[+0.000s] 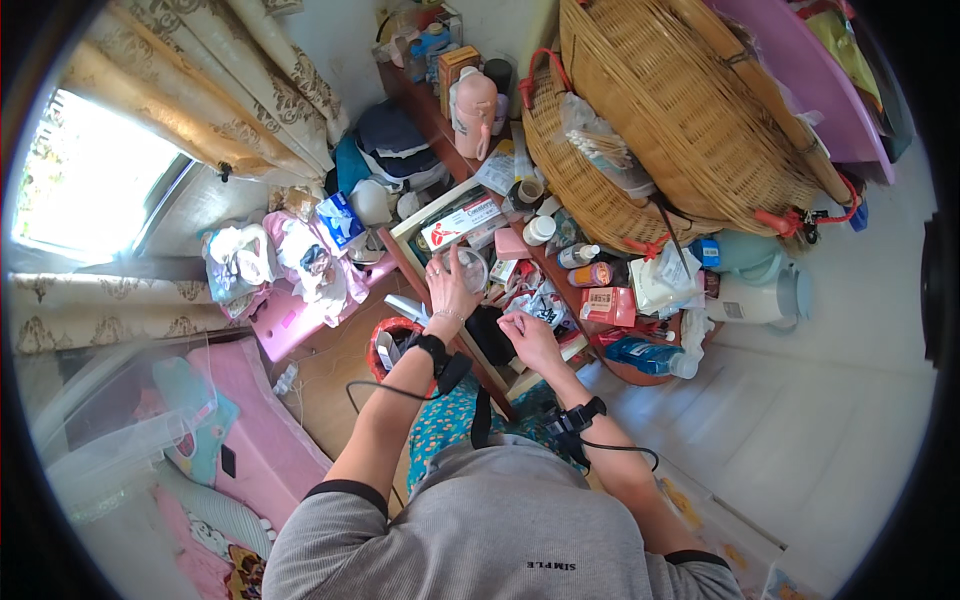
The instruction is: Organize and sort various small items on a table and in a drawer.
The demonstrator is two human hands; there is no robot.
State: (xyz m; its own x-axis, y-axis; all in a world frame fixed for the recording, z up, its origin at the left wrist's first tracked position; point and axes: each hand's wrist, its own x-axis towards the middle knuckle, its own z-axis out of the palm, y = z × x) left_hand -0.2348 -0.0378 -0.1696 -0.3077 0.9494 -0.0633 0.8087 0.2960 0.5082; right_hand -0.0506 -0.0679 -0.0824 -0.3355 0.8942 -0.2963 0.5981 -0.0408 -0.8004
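An open wooden drawer (406, 266) lies before me, crowded with small goods. My left hand (452, 286) reaches into it, its fingers gripping the side of a clear round plastic container (474, 270). Over the near part of the drawer is my right hand (531, 341), fingertips pinched together; whether something small is between them cannot be made out. Below it sits a black pouch (489, 335). A white carton with red print (465, 225) lies at the drawer's far end. Beside the container are a pink box (511, 244) and printed plastic packets (546, 306).
A tabletop right of the drawer bears a pink bottle (475, 109), a white pill bottle (538, 230), a red box (607, 305) and a bottle of blue liquid (651, 355). Large wicker baskets (675, 112) stand behind. A red bin (377, 328) is left of the drawer.
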